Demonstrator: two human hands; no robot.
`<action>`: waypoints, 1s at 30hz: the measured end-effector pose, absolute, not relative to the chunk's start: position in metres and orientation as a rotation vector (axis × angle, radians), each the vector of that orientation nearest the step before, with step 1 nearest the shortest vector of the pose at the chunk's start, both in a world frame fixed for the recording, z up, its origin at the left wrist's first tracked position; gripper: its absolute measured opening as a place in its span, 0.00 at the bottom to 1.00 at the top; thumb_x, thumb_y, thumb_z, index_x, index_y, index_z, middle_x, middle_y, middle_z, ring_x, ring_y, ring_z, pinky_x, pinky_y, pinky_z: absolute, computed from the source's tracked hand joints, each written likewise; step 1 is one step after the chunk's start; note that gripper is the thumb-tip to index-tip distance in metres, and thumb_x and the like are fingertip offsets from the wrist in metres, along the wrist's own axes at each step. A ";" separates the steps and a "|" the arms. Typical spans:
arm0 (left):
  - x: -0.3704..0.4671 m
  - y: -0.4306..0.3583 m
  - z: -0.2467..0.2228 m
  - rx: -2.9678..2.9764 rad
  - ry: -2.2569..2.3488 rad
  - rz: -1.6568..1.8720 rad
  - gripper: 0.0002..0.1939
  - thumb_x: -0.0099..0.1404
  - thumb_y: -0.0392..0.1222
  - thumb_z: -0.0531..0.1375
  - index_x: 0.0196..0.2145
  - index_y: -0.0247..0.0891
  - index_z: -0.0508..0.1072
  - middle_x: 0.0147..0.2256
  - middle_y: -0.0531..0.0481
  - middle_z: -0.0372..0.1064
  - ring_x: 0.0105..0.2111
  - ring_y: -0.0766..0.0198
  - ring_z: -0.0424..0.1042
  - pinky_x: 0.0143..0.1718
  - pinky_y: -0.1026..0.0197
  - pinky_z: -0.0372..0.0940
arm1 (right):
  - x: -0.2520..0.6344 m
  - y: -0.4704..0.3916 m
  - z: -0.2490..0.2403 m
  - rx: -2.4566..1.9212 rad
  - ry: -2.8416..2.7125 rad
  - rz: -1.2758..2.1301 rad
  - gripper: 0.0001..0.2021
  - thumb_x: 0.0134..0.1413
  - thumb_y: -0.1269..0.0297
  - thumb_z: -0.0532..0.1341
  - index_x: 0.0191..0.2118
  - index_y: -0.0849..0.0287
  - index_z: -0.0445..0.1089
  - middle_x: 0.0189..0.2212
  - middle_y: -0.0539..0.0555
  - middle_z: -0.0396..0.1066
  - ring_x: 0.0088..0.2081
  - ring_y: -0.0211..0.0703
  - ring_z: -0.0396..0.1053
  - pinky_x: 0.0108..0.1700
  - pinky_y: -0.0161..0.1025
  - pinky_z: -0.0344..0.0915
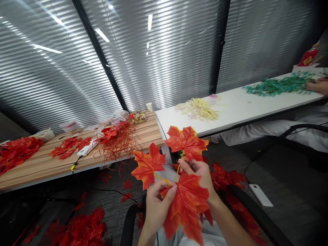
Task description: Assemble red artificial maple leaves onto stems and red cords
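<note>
A sprig of artificial red-orange maple leaves on thin yellow stems is in my hands, above my lap. Pinched between thumb and fingers, the stem by the large lower leaf point(186, 200) is in my left hand point(159, 201). My right hand point(201, 172) is closed on the yellow stem just under the upper leaf point(187, 141). A smaller leaf point(149, 164) sticks out to the left on its own stem. The large leaf hides part of my right wrist and whatever lies behind it.
On the wooden table point(143, 136) lie red leaf piles point(20, 152), tangled red cords point(120, 141) and a white power strip point(87, 147). Yellow stems point(201, 109) lie on the white table point(238, 109). At right, another person's hand point(319, 85) touches green foliage point(282, 85). Red leaves point(84, 227) cover the floor.
</note>
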State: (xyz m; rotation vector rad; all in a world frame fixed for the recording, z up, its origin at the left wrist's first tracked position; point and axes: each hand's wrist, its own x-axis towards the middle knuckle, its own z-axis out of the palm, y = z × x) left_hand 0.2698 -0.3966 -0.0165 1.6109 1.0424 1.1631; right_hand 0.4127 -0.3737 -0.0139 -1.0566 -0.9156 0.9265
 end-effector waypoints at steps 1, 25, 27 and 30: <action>0.270 -0.397 -0.017 1.603 1.040 1.166 0.06 0.57 0.41 0.59 0.28 0.36 0.72 0.29 0.51 0.69 0.31 0.68 0.68 0.36 0.69 0.61 | 0.413 -0.373 -0.015 -1.052 -0.915 0.924 0.16 0.43 0.54 0.63 0.22 0.64 0.67 0.17 0.50 0.64 0.19 0.34 0.60 0.22 0.31 0.58; 0.264 -0.393 -0.019 1.443 1.071 1.176 0.09 0.56 0.44 0.59 0.28 0.34 0.71 0.28 0.50 0.67 0.31 0.67 0.66 0.36 0.68 0.60 | 0.402 -0.367 -0.022 -1.067 -0.908 0.971 0.16 0.40 0.54 0.65 0.22 0.65 0.69 0.20 0.53 0.67 0.22 0.38 0.64 0.25 0.33 0.61; 0.264 -0.393 -0.018 1.443 1.078 1.176 0.09 0.56 0.44 0.59 0.27 0.34 0.71 0.28 0.50 0.67 0.31 0.67 0.66 0.35 0.68 0.60 | 0.402 -0.367 -0.022 -1.070 -0.913 0.974 0.16 0.40 0.54 0.64 0.22 0.66 0.69 0.20 0.53 0.67 0.22 0.38 0.64 0.25 0.33 0.61; 0.264 -0.394 -0.017 1.444 1.077 1.165 0.09 0.56 0.44 0.59 0.27 0.34 0.70 0.28 0.50 0.67 0.30 0.66 0.66 0.35 0.67 0.61 | 0.402 -0.368 -0.020 -1.077 -0.915 0.976 0.16 0.39 0.54 0.65 0.22 0.66 0.69 0.20 0.53 0.67 0.22 0.38 0.64 0.25 0.33 0.61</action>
